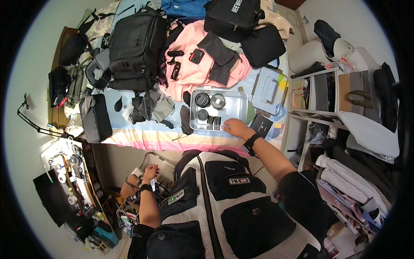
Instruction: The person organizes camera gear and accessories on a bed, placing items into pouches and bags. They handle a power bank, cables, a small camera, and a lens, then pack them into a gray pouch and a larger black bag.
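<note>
My right hand [238, 127] is at the near rim of a clear plastic box [239, 94], its fingers curled over that edge near the right front. Inside the box are a black camera lens [202, 100], a second lens [218, 101] with a pale patch on its cap, a smaller round black lens or cap [202, 114], and several small black battery-like blocks [214, 120]. The box's clear lid [271, 90] with a handle lies to its right. Low beside my vest, away from the bed, my left hand [151, 172] hangs loosely curled with nothing visible in it.
Beyond the box, small action cameras [196, 56] lie on pink cloth [186, 81]. A large black backpack [137, 48] and a black case [263, 45] stand on the bed. A flat black box [261, 125] is near my right wrist. Shelves [310, 115] line the right side.
</note>
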`<state>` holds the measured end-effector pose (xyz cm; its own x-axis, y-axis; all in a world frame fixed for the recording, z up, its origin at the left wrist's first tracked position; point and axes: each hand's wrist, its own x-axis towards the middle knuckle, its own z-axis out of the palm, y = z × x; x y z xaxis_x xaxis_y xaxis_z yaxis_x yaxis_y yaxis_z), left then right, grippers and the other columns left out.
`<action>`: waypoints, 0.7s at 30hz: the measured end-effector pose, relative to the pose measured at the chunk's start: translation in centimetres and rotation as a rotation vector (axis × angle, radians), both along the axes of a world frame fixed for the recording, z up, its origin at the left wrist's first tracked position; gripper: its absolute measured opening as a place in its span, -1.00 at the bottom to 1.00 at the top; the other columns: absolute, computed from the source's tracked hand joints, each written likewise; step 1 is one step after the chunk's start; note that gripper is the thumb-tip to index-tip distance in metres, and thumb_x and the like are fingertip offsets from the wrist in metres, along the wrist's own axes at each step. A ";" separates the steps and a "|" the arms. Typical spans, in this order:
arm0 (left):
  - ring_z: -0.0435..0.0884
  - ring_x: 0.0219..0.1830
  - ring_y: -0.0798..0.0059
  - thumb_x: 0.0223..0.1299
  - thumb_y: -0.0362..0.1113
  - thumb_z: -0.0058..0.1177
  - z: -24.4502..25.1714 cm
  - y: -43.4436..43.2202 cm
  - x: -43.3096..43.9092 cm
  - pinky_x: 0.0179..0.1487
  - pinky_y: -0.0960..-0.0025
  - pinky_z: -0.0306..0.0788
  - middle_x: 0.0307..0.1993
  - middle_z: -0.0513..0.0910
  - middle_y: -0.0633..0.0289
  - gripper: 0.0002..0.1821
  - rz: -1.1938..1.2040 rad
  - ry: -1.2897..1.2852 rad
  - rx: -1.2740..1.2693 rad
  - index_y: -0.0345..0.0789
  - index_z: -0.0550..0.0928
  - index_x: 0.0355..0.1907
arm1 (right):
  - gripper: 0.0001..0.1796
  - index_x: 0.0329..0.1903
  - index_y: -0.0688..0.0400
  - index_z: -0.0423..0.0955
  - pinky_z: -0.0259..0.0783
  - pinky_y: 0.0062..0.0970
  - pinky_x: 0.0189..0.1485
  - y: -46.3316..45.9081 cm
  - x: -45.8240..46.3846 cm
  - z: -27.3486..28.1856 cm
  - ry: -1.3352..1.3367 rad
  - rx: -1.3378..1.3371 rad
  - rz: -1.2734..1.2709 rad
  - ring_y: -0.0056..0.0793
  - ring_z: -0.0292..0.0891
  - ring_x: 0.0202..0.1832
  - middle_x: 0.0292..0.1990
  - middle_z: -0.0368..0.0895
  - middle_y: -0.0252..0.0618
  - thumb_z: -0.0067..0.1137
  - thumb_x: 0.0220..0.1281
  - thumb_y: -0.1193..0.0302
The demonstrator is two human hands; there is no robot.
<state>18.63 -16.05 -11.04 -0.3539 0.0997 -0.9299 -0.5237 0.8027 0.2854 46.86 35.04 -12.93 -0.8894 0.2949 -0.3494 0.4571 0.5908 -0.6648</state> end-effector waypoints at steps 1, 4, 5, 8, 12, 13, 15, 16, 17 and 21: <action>0.63 -0.46 0.46 0.40 -0.15 0.04 -0.4 -0.9 0.1 -0.45 0.40 0.44 -0.33 0.68 0.21 -0.75 0.030 -0.032 -0.027 -0.30 0.60 -0.14 | -0.55 -0.19 0.19 0.66 0.49 -0.04 -0.03 0.5 -0.5 0.1 -0.033 -0.034 -0.039 0.09 0.60 -0.13 -0.23 0.71 0.04 0.14 0.32 0.02; 0.59 -0.54 0.42 0.38 -0.21 0.07 -2.3 -3.7 -0.4 -0.49 0.38 0.42 -0.40 0.67 0.18 -0.77 0.047 -0.036 -0.049 -0.36 0.60 -0.20 | -0.56 -0.20 0.24 0.65 0.52 -0.09 -0.06 1.6 -2.0 -0.1 -0.067 -0.082 -0.164 0.09 0.63 -0.19 -0.27 0.72 0.04 0.18 0.30 0.06; 0.58 -0.55 0.42 0.37 -0.22 0.07 -2.9 -4.7 -0.6 -0.49 0.38 0.42 -0.41 0.67 0.18 -0.77 0.059 -0.057 -0.091 -0.38 0.60 -0.22 | -0.57 -0.20 0.24 0.65 0.52 -0.11 -0.05 1.7 -2.4 -0.5 -0.089 -0.147 -0.226 0.08 0.63 -0.19 -0.27 0.72 0.04 0.18 0.30 0.07; 0.59 -0.56 0.44 0.38 -0.17 0.06 -4.6 -6.1 -2.5 -0.54 0.37 0.38 -0.41 0.68 0.18 -0.73 -0.008 -0.052 -0.037 -0.37 0.61 -0.18 | -0.58 -0.20 0.24 0.66 0.53 -0.19 -0.05 1.8 -3.4 -2.7 -0.195 -0.192 -0.310 0.03 0.65 -0.17 -0.27 0.72 0.06 0.19 0.29 0.09; 0.60 -0.50 0.50 0.43 -0.12 0.02 -4.1 -3.2 -4.2 -0.51 0.37 0.40 -0.37 0.68 0.25 -0.70 -0.028 -0.015 0.034 -0.31 0.61 -0.05 | -0.63 -0.09 0.23 0.65 0.56 -0.27 -0.19 1.5 -4.7 -7.0 -0.442 -0.196 -0.213 -0.23 0.67 -0.23 -0.23 0.74 -0.10 0.22 0.30 0.16; 0.59 -0.50 0.52 0.42 -0.15 0.02 -3.3 -2.2 -4.2 -0.47 0.40 0.40 -0.39 0.67 0.27 -0.73 -0.003 0.036 0.055 -0.32 0.62 -0.11 | -0.60 -0.05 0.22 0.63 0.56 -0.25 -0.22 1.3 -4.9 -7.8 -0.450 -0.307 -0.296 -0.24 0.66 -0.23 -0.21 0.72 -0.12 0.21 0.30 0.14; 0.57 -0.49 0.56 0.41 -0.20 0.01 -1.6 -0.5 -3.7 -0.38 0.44 0.41 -0.43 0.66 0.29 -0.76 0.048 0.144 0.090 -0.34 0.64 -0.21 | -0.55 0.02 0.22 0.59 0.55 -0.21 -0.27 0.8 -5.7 -9.2 -0.622 -0.450 -0.472 -0.27 0.64 -0.24 -0.19 0.69 -0.15 0.21 0.31 0.10; 0.57 -0.49 0.57 0.41 -0.20 0.01 -0.7 -0.1 -3.4 -0.38 0.45 0.41 -0.43 0.66 0.30 -0.76 0.068 0.155 0.099 -0.34 0.64 -0.21 | -0.48 0.09 0.23 0.52 0.51 -0.23 -0.37 0.8 -6.3 -9.7 -0.678 -0.547 -0.473 -0.31 0.59 -0.29 -0.16 0.62 -0.20 0.19 0.32 0.05; 0.57 -0.49 0.58 0.42 -0.19 0.01 -0.1 -0.2 -3.0 -0.38 0.46 0.41 -0.44 0.65 0.31 -0.76 0.085 0.165 0.106 -0.34 0.63 -0.21 | -0.49 0.05 0.25 0.52 0.49 -0.26 -0.32 0.3 -6.8 -10.0 -0.712 -0.551 -0.572 -0.32 0.55 -0.28 -0.16 0.62 -0.21 0.17 0.33 0.05; 0.61 -0.40 0.58 0.50 -0.10 -0.05 1.0 -4.2 -1.1 -0.37 0.52 0.42 -0.30 0.67 0.32 -0.71 0.092 0.121 0.123 -0.30 0.58 -0.09 | -0.54 -0.06 0.24 0.55 0.44 -0.26 -0.21 -1.2 -9.1 -10.1 -0.674 -0.656 -0.686 -0.34 0.49 -0.25 -0.24 0.59 -0.23 0.18 0.33 0.05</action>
